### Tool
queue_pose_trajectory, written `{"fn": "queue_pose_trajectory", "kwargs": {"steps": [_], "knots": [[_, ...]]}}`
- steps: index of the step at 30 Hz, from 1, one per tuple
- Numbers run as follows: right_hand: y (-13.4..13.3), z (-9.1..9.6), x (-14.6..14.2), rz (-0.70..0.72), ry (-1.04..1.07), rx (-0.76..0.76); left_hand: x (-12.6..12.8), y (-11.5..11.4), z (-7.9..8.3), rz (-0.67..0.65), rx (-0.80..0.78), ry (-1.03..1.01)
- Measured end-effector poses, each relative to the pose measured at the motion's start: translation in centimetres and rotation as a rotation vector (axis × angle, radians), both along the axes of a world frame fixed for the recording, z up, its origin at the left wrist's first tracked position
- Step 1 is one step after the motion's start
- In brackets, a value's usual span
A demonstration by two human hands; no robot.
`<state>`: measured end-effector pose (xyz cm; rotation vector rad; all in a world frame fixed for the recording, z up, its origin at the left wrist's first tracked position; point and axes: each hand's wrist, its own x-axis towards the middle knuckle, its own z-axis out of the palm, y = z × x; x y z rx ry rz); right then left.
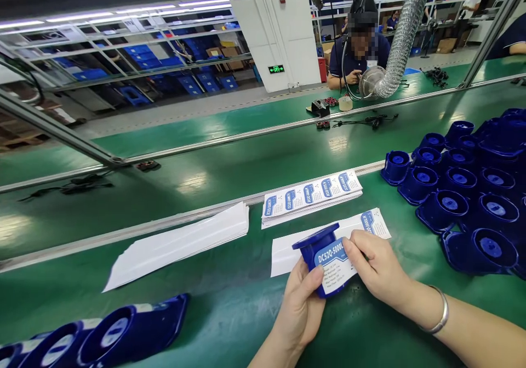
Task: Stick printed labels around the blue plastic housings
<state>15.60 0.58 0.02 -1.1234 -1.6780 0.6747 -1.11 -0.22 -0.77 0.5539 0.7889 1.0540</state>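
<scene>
My left hand (301, 303) is wrapped round a dark blue plastic pump housing (313, 243) with a round flange, tilted above the green bench. Against the housing's curved side lies a white and blue printed label (333, 268) reading "DC52Q-5000L". The fingers of my right hand (377, 265) are closed at the label's right edge, and they cover part of it. My left thumb presses near its left edge. Beneath the hands is a label sheet (283, 257) with a printed label left at its right end.
A stack of printed label sheets (312, 199) lies behind, beside blank white sheets (181, 243). Several blue housings (458, 179) crowd the right; labelled ones (135, 329) stand front left. A metal rail (205, 221) crosses the bench. A co-worker (357, 55) sits opposite near a duct (405, 39).
</scene>
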Motion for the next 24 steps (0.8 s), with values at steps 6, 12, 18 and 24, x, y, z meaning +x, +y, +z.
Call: {"fn": "queue_pose_trajectory", "kwargs": {"steps": [6, 12, 18, 24], "knots": [[-0.4, -0.4, -0.6, 0.038, 0.037, -0.015, -0.1, -0.5, 0.1, -0.034, -0.027, -0.048], [-0.9, -1.0, -1.3, 0.031, 0.167, -0.048, 0.0, -0.5, -0.2, -0.055, -0.015, -0.106], [-1.3, -1.7, -1.8, 0.054, 0.315, -0.142, 0.0, -0.7, -1.1, -0.108, 0.043, -0.191], [-1.2, -2.9, -3.0, 0.017, 0.597, -0.316, 0.0, -0.3, -0.7, -0.135, 0.072, -0.181]]}}
